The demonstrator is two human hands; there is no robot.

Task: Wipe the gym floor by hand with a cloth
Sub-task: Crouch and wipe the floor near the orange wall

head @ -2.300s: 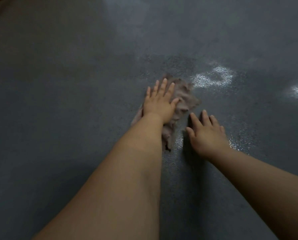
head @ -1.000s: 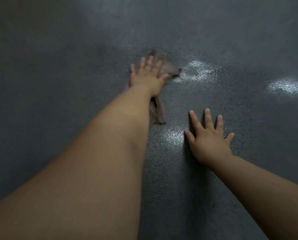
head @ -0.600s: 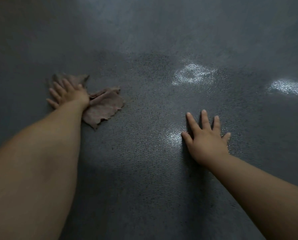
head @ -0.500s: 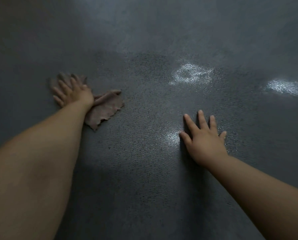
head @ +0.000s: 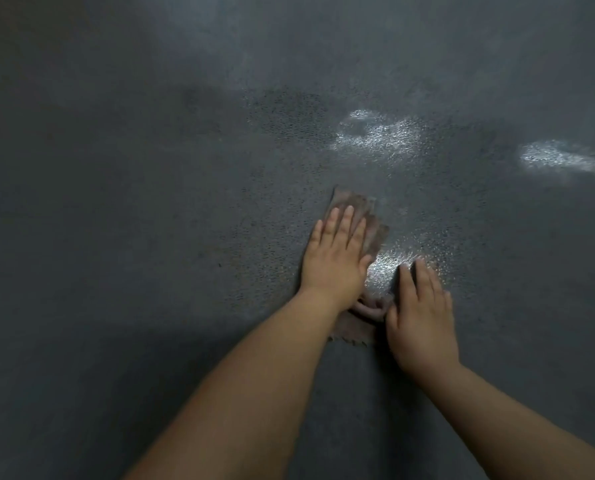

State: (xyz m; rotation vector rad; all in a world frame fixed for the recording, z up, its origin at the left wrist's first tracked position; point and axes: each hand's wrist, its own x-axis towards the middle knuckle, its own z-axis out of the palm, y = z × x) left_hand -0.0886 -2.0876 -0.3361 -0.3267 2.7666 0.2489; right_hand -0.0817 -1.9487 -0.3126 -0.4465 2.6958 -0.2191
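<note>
- Left hand [head: 336,261]: flat, palm down, fingers straight and close together, pressing on the cloth; nothing gripped.
- Right hand [head: 420,317]: flat on the floor [head: 150,237], fingers straight and together; holds nothing. Its thumb edge sits just beside the cloth's near end; contact cannot be told.
- Cloth [head: 358,327]: brownish, crumpled, lying on the floor under the left hand. Far end shows past the left fingertips; near end shows by the left wrist, bunched into a fold between the two hands, with a ragged edge nearest the camera.
- Floor: dark grey, speckled. Shiny wet patch [head: 389,268] between the hands, just ahead of the right fingertips; two brighter patches farther off, one ahead [head: 379,136], one to the right [head: 559,157].
- Change: half a second ago the left hand and cloth were far out to the left, well apart from the right hand; both have swept right and now lie next to it. The right fingers, then spread, are drawn together.
</note>
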